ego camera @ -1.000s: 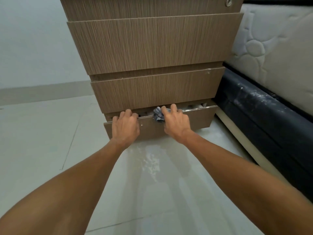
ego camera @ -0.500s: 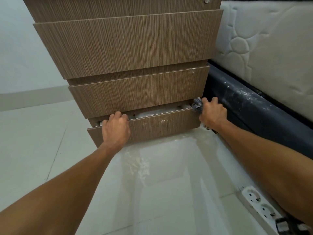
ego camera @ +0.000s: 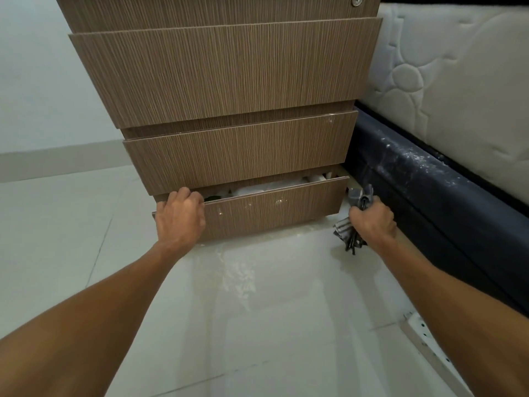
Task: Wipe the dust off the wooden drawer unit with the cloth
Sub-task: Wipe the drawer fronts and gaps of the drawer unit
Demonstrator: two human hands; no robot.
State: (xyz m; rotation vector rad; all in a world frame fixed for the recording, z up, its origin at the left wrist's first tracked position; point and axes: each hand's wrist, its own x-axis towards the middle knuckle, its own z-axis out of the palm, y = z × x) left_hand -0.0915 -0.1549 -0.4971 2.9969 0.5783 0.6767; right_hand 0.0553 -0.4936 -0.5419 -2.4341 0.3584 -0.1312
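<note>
In the head view, the tall wooden drawer unit (ego camera: 229, 81) with brown streaked-grain fronts stands on the pale tiled floor (ego camera: 257, 325), just beside a dark bed base (ego camera: 429, 202) speckled with white dust and a quilted white mattress (ego camera: 458, 81). Its lowest drawer (ego camera: 272, 207) is pulled slightly out, showing something white inside that is too hidden to identify.

The left hand (ego camera: 180, 216) is curled over the top left corner of that drawer front, fingers hooked over the edge and gripping it. The right hand (ego camera: 372, 222) is closed in a fist around the crumpled grey striped cloth (ego camera: 361, 196), which bunches out above the knuckles and hangs below the hand. The cloth sits just past the drawer's right end, in the gap between the unit and the bed base; whether it touches the wood cannot be told.

The step in hand appears to be wiping the bottom drawer's top edge and right end while the other hand steadies it. White specks remain on the drawer front, so the next move likely calls for bringing the cloth back onto that face, pressing flat and sweeping across.

No brand, label or writing can be read; only a round metal lock (ego camera: 356, 0) shows on the top front.
</note>
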